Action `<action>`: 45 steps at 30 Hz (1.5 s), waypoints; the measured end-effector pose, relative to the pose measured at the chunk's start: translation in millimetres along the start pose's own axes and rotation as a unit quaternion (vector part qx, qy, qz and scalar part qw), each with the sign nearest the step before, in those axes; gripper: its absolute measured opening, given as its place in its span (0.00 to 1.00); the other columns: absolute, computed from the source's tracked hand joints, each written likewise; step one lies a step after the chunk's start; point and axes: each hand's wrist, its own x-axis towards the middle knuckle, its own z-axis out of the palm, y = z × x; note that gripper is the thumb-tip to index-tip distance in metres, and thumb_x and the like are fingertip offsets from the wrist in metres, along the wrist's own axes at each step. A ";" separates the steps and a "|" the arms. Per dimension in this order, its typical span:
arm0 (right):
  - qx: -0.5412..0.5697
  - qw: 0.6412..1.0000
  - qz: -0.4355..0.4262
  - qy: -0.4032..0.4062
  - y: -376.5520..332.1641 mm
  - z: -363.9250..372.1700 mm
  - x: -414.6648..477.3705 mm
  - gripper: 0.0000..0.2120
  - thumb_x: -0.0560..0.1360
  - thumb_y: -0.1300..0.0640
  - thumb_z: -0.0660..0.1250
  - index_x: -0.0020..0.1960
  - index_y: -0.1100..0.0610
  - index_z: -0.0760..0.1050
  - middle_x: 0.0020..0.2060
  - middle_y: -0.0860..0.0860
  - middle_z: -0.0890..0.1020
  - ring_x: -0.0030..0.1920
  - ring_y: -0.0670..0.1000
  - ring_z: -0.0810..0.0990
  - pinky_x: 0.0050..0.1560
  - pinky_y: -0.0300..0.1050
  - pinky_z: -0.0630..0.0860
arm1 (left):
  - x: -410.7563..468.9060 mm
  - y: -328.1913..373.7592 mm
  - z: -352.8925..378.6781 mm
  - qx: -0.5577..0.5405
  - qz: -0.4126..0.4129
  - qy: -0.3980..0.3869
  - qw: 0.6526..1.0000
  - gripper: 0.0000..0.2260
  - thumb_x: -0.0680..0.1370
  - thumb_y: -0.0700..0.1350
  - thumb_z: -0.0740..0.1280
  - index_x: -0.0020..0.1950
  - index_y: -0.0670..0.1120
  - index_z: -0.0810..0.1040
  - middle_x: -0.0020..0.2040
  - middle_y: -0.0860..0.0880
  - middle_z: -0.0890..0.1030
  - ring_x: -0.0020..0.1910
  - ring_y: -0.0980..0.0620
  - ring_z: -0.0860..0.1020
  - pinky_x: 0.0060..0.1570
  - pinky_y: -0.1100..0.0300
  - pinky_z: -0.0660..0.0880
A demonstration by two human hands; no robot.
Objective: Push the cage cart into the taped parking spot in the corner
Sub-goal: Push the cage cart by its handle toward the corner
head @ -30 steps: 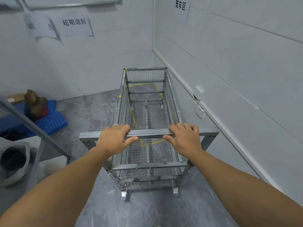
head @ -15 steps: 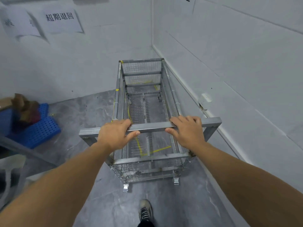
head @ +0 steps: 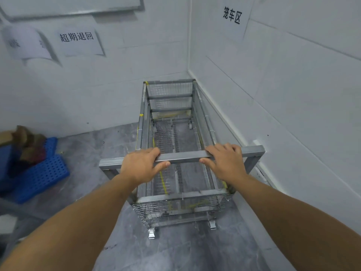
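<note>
Both hands (head: 183, 165) grip the cage cart (head: 172, 145) handle bar (head: 183, 159); push evenly, keeping it parallel to the right-side wall (head: 283, 106).

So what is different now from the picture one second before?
The cart has rolled forward, deeper into the corner; its far end now stands close to the back wall, with yellow tape showing under its mesh floor. Nothing was grasped or released: the left hand and right hand grip the handle bar as before.
</note>
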 end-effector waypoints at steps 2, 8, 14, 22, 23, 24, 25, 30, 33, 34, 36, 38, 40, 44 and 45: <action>0.008 1.000 -0.003 0.000 5.1 3.9 17.3 0.27 0.74 0.28 0.43 0.55 0.43 0.72 0.49 0.43 0.77 0.52 0.51 0.73 0.53 0.50 0.56 | 15.3 -6.0 3.0 -0.003 -0.001 -0.002 1.000 0.25 0.74 0.73 0.46 0.46 0.54 0.68 0.38 0.55 0.76 0.36 0.53 0.75 0.33 0.57 0.72; 0.013 1.000 -0.015 0.005 18.8 13.4 66.0 0.26 0.74 0.29 0.44 0.53 0.43 0.72 0.47 0.43 0.77 0.52 0.51 0.72 0.55 0.51 0.57 | 57.9 -22.2 13.0 -0.004 -0.013 -0.001 1.000 0.25 0.74 0.72 0.48 0.46 0.53 0.69 0.40 0.54 0.77 0.37 0.51 0.75 0.34 0.57 0.68; 0.022 0.999 -0.033 0.002 44.5 21.5 108.1 0.23 0.76 0.30 0.48 0.56 0.44 0.72 0.49 0.44 0.78 0.52 0.52 0.73 0.55 0.51 0.58 | 99.6 -25.0 18.6 -0.009 -0.026 0.004 1.000 0.26 0.73 0.73 0.47 0.47 0.53 0.69 0.39 0.53 0.77 0.35 0.51 0.75 0.33 0.57 0.67; 0.022 0.999 -0.047 0.006 80.5 30.0 158.9 0.21 0.77 0.31 0.50 0.54 0.44 0.72 0.49 0.44 0.78 0.51 0.52 0.73 0.56 0.53 0.59 | 153.1 -20.0 23.6 0.004 -0.025 0.030 0.999 0.27 0.74 0.72 0.48 0.47 0.51 0.72 0.36 0.53 0.76 0.32 0.52 0.73 0.28 0.60 0.62; 0.020 0.999 -0.048 0.010 85.6 31.7 161.3 0.21 0.77 0.32 0.50 0.55 0.44 0.72 0.49 0.44 0.78 0.51 0.52 0.73 0.56 0.53 0.60 | 156.7 -17.9 25.4 0.008 -0.019 0.040 0.999 0.28 0.74 0.72 0.47 0.46 0.51 0.72 0.35 0.53 0.76 0.31 0.52 0.72 0.27 0.61 0.61; 0.019 0.998 -0.049 0.016 90.2 33.5 162.1 0.21 0.77 0.32 0.51 0.55 0.44 0.73 0.49 0.44 0.78 0.51 0.53 0.73 0.56 0.53 0.61 | 158.6 -15.2 27.7 0.013 -0.015 0.051 0.999 0.28 0.74 0.72 0.46 0.45 0.51 0.72 0.35 0.53 0.76 0.30 0.52 0.72 0.26 0.61 0.61; 0.017 0.998 -0.053 0.024 93.5 35.0 162.5 0.21 0.77 0.32 0.52 0.55 0.45 0.73 0.48 0.45 0.78 0.51 0.53 0.73 0.55 0.53 0.61 | 158.9 -12.8 29.7 0.020 -0.014 0.061 0.998 0.28 0.74 0.73 0.46 0.45 0.51 0.72 0.34 0.53 0.77 0.29 0.51 0.72 0.26 0.61 0.62; 0.006 0.998 -0.056 0.035 95.7 35.8 161.4 0.22 0.76 0.32 0.51 0.54 0.46 0.73 0.47 0.46 0.78 0.49 0.53 0.73 0.54 0.53 0.60 | 158.1 -9.4 30.3 0.003 -0.024 0.063 0.998 0.26 0.73 0.73 0.47 0.44 0.53 0.68 0.36 0.53 0.77 0.33 0.49 0.76 0.28 0.59 0.64; 0.007 0.998 -0.054 0.031 89.4 35.4 160.0 0.23 0.76 0.31 0.49 0.54 0.46 0.73 0.47 0.45 0.78 0.49 0.53 0.73 0.54 0.52 0.58 | 155.8 -14.9 28.8 -0.006 -0.022 0.058 0.998 0.25 0.73 0.74 0.47 0.43 0.54 0.66 0.36 0.53 0.77 0.33 0.48 0.77 0.29 0.59 0.65; 0.007 0.998 -0.055 0.032 87.1 35.6 159.6 0.23 0.77 0.31 0.49 0.54 0.46 0.73 0.47 0.45 0.78 0.49 0.53 0.73 0.54 0.52 0.58 | 155.4 -17.0 28.3 -0.005 -0.023 0.053 0.998 0.25 0.73 0.74 0.46 0.44 0.54 0.66 0.36 0.53 0.76 0.33 0.49 0.76 0.29 0.59 0.65; 0.010 0.998 -0.055 0.029 84.3 35.9 159.6 0.22 0.77 0.32 0.50 0.54 0.45 0.72 0.47 0.45 0.78 0.49 0.53 0.72 0.55 0.53 0.59 | 154.0 -20.1 27.9 -0.002 -0.024 0.049 0.999 0.27 0.72 0.74 0.45 0.44 0.54 0.67 0.36 0.53 0.76 0.33 0.50 0.75 0.29 0.59 0.65; 0.012 0.998 -0.053 0.023 83.8 34.8 160.1 0.21 0.77 0.32 0.50 0.54 0.45 0.72 0.48 0.45 0.77 0.50 0.52 0.72 0.55 0.53 0.59 | 153.6 -19.8 27.2 0.001 -0.021 0.048 0.999 0.27 0.73 0.74 0.46 0.44 0.53 0.68 0.35 0.53 0.76 0.32 0.50 0.74 0.29 0.59 0.64; 0.014 0.999 -0.051 0.011 85.2 32.8 161.3 0.22 0.77 0.31 0.49 0.55 0.44 0.72 0.49 0.44 0.77 0.52 0.52 0.72 0.56 0.53 0.59 | 154.5 -18.2 25.5 -0.001 -0.021 0.040 0.999 0.25 0.74 0.73 0.47 0.44 0.53 0.68 0.36 0.53 0.76 0.33 0.50 0.75 0.29 0.59 0.64; 0.014 0.999 -0.050 -0.003 87.3 31.0 161.7 0.23 0.77 0.30 0.49 0.57 0.44 0.71 0.51 0.44 0.78 0.54 0.51 0.72 0.57 0.53 0.58 | 156.3 -18.3 25.3 0.001 -0.029 0.024 0.999 0.28 0.73 0.74 0.44 0.45 0.53 0.70 0.37 0.54 0.77 0.35 0.50 0.76 0.30 0.59 0.66; 0.017 0.999 -0.049 -0.005 87.0 30.4 161.2 0.23 0.77 0.30 0.48 0.57 0.44 0.71 0.51 0.44 0.78 0.54 0.51 0.72 0.57 0.53 0.58 | 156.4 -18.7 25.2 -0.006 -0.032 0.022 0.999 0.29 0.73 0.74 0.44 0.46 0.54 0.71 0.38 0.54 0.77 0.36 0.51 0.77 0.31 0.59 0.66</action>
